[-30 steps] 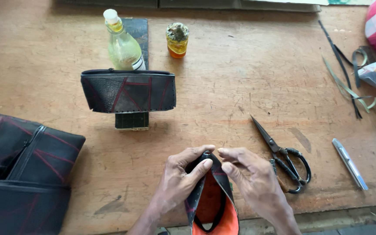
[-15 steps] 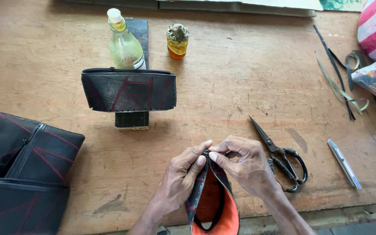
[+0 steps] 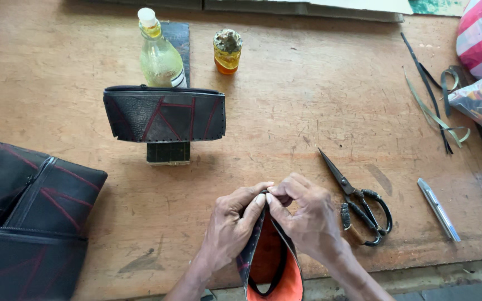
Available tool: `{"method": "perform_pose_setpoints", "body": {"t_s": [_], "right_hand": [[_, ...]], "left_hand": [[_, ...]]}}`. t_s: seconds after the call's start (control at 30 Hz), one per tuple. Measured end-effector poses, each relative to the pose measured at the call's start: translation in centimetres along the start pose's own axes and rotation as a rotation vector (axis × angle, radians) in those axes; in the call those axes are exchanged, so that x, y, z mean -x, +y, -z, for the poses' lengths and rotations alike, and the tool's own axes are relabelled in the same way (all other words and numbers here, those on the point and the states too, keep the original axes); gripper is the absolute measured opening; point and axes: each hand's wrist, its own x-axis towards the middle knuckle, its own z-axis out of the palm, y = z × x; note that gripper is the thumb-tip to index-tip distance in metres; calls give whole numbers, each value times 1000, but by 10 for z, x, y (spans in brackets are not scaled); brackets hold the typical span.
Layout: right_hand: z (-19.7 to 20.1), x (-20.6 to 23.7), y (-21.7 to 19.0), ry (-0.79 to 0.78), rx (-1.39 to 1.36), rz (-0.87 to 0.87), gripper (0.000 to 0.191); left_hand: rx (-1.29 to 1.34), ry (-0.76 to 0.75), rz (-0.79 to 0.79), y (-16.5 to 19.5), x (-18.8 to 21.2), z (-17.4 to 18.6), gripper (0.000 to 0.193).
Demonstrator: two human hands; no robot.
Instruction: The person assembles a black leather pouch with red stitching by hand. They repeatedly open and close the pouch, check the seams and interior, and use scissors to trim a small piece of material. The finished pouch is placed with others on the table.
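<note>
Between left hand (image 3: 231, 226) and right hand (image 3: 306, 218), both pinch the pouch (image 3: 271, 262) top.

- The pouch (image 3: 271, 267) sits at the near bench (image 3: 308, 100) edge.
- Scissors (image 3: 358, 200) lie just right of it.
- A bottle (image 3: 159, 56) stands far left, behind the wallet (image 3: 164, 114).

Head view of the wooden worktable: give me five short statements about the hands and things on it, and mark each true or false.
1. Both hands, left hand and right hand, pinch the top edge of the black pouch with orange lining. True.
2. The scissors are in the right hand. False: they lie on the table beside it.
3. The bottle stands behind the black wallet. True.
4. The pen lies left of the hands. False: right.
5. The small jar lies tipped over. False: upright.
</note>
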Motion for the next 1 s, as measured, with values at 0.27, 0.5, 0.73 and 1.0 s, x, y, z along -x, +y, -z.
{"method": "perform_pose_setpoints", "body": {"t_s": [0.27,0.5,0.73,1.0], "right_hand": [[9,15,10,-145,-463,-243,27],[7,18,4,-111,-342,-221,23],[8,16,-1,-111,-301,-223,22],[11,12,-3,-165,-239,-252,20]], "left_hand": [[121,-73,-1,-8,4,8,34],[-5,-13,-100,-7,5,3,31],[-100,40,-149,-2,6,0,31],[-109,52,-187,-3,6,-1,30]]}}
